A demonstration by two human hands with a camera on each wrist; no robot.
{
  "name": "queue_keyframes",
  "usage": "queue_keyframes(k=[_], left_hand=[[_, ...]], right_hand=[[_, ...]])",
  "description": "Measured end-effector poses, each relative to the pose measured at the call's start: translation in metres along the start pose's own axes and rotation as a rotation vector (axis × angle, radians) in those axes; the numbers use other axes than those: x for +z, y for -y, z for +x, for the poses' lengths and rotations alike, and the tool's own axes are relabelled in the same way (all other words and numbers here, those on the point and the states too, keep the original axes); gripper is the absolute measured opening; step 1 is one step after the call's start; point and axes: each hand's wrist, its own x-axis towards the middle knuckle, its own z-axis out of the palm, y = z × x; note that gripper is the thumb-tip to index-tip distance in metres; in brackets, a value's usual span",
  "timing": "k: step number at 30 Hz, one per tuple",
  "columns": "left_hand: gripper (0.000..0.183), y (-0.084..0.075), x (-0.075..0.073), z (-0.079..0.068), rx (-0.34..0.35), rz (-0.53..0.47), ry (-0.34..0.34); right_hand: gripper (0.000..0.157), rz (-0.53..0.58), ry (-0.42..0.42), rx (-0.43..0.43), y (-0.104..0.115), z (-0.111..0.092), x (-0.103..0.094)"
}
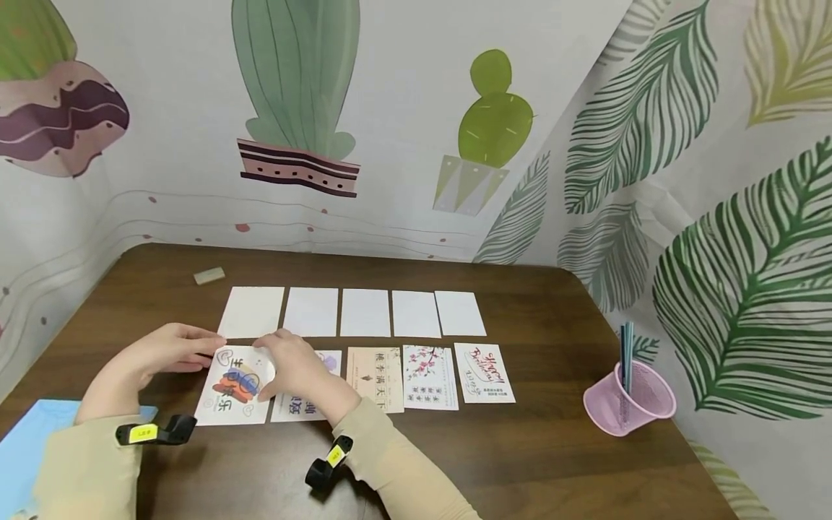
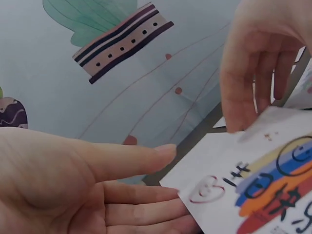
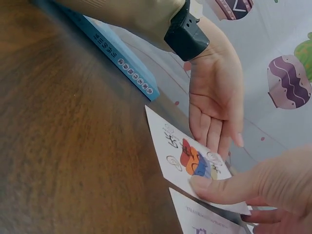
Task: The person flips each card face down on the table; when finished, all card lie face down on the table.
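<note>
A white greeting card point(image 1: 235, 386) with a rainbow smear, a smiley and dark Chinese writing lies at the left end of the front row. My right hand point(image 1: 300, 367) pinches it at its upper right side, the thumb point(image 3: 219, 188) on its face and the other fingers beyond the edge. My left hand point(image 1: 170, 348) is at its upper left corner, palm turned up and fingers point(image 2: 146, 212) nearly straight at the edge in the left wrist view. Beside it, a purple-printed card point(image 1: 295, 406) is partly covered by my right hand.
Farther right lie a tan card point(image 1: 375, 379), a plum-blossom card point(image 1: 430, 377) and a birthday card point(image 1: 484, 372). Behind runs a row of blank white cards point(image 1: 365, 313). An eraser-like block point(image 1: 209, 276), a pink pen cup point(image 1: 630, 404) and a blue box point(image 1: 39, 440) stand around.
</note>
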Motion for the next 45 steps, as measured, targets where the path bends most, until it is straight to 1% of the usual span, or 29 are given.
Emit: queue_keyframes(k=[5,7,10,14,16,19,25,28,30,31,34,37,38,41,45], left_hand=[[0.062,0.001,0.003,0.004,-0.018,-0.036,0.047],[0.06,0.002,0.004,0.005,-0.014,-0.041,0.067],[0.054,0.005,0.004,0.006,0.006,-0.046,0.098],[0.048,0.011,0.004,0.007,0.052,-0.067,0.143],[0.047,0.014,0.004,0.007,0.067,-0.08,0.15],[0.051,0.015,0.004,0.007,0.067,-0.118,0.14],[0.053,0.015,-0.001,0.003,0.075,-0.183,0.127],[0.054,0.012,-0.005,0.001,0.076,-0.197,0.118],[0.056,0.01,-0.007,-0.001,0.073,-0.201,0.1],[0.056,0.008,-0.008,-0.002,0.072,-0.201,0.09],[0.057,0.002,-0.01,-0.005,0.077,-0.193,0.056],[0.057,-0.006,-0.011,-0.007,0.096,-0.175,0.032],[0.056,-0.008,-0.011,-0.007,0.104,-0.168,0.027],[0.055,-0.013,-0.011,-0.009,0.125,-0.157,0.017],[0.054,-0.021,-0.01,-0.013,0.145,-0.166,-0.001]], right_hand=[[0.078,0.013,-0.019,0.022,-0.001,0.0,-0.002],[0.078,0.02,-0.021,0.032,-0.002,0.0,-0.002],[0.078,0.032,-0.028,0.036,-0.003,0.001,-0.001],[0.077,0.051,-0.043,0.041,-0.005,0.002,0.001],[0.078,0.064,-0.051,0.048,-0.006,0.003,0.002],[0.078,0.078,-0.064,0.058,-0.007,0.004,0.002],[0.077,0.092,-0.082,0.059,-0.009,0.005,0.001],[0.072,0.132,-0.122,0.057,-0.009,0.004,-0.003],[0.066,0.191,-0.155,0.054,-0.008,0.003,-0.007],[0.061,0.246,-0.17,0.046,-0.008,0.002,-0.008],[0.046,0.469,-0.178,0.011,-0.003,0.001,-0.013],[0.036,0.719,-0.141,-0.007,0.002,0.0,-0.017],[0.035,0.778,-0.124,-0.004,0.004,-0.001,-0.018],[0.036,0.885,-0.087,0.015,0.008,-0.002,-0.02],[0.042,0.924,-0.07,0.045,0.011,-0.003,-0.022]])
